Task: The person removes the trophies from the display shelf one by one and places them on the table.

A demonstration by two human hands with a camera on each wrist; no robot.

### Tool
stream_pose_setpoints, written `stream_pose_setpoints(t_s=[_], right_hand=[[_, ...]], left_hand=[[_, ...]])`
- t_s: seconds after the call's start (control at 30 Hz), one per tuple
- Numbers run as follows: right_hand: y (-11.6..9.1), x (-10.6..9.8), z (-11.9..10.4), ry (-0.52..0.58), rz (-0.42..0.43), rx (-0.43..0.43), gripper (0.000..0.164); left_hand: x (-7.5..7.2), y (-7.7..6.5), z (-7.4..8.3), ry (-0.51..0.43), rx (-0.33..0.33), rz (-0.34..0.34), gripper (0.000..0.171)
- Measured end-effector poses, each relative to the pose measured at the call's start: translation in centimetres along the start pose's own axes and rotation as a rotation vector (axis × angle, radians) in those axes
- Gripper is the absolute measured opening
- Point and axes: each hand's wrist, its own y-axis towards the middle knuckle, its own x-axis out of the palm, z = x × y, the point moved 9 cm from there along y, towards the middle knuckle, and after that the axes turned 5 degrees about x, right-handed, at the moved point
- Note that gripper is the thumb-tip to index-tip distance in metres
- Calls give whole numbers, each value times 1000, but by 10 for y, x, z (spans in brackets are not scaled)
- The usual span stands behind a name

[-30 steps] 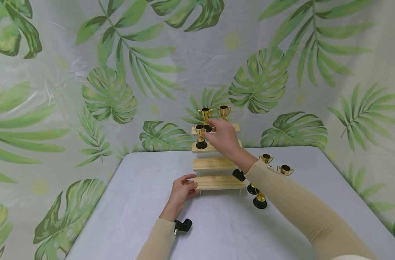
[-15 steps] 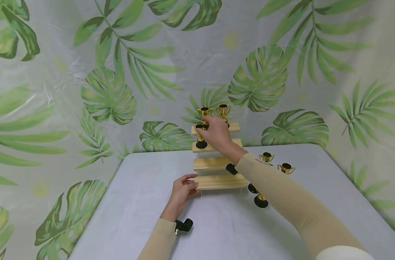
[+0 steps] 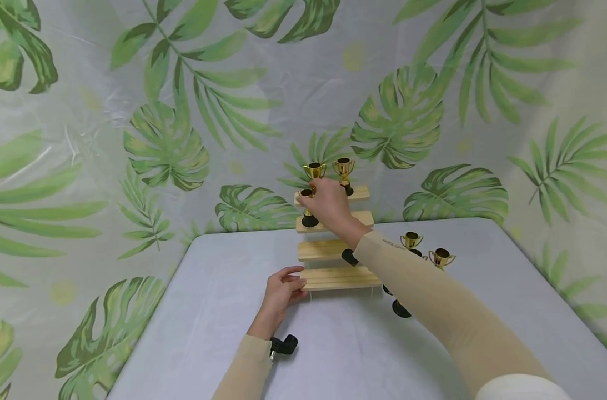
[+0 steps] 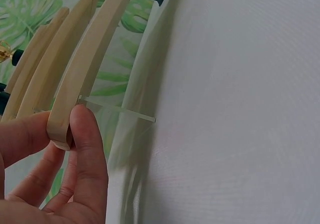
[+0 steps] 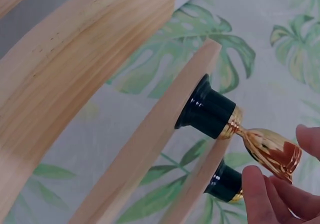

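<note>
A tiered wooden display stand [image 3: 338, 278] with clear supports stands on the table. My left hand [image 3: 278, 294] pinches the left end of its lowest board [image 4: 65, 119] between thumb and fingers. At the second board from the top, my right hand [image 3: 331, 205] holds a small gold trophy cup [image 5: 272, 151] near its rim. That cup's black base [image 5: 209, 109] sits on the board, toward the left end. Two more trophies, a left one [image 3: 314, 168] and a right one [image 3: 344, 169], stand on the top board; my right hand partly hides the left one.
Right of the stand, several trophies are on the white-covered table [image 3: 223, 333], among them a rear one [image 3: 411, 240] and a right one [image 3: 441, 256]. My right sleeve [image 3: 423, 294] covers parts of others. A leaf-print cloth [image 3: 263, 111] hangs behind.
My right hand has shifted slightly left around the trophy cup, uncovering more of the right trophy on the top board. The cup stays in place on its board, and my left hand keeps its grip.
</note>
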Motion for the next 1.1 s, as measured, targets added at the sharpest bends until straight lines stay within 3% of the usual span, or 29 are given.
stream_pose_setpoints(t_s=[0.23,0.67,1.1], right_hand=[[1,2,-1,5,-7,10,42],[4,8,8,139,-9,-17,28],[-1,-9,7,82,-10,-63,32]], left_hand=[[0,-1,3,-6,15,14,41],[1,-1,3,-5,32,11,42],[0,1,2,-17,23,4,44]])
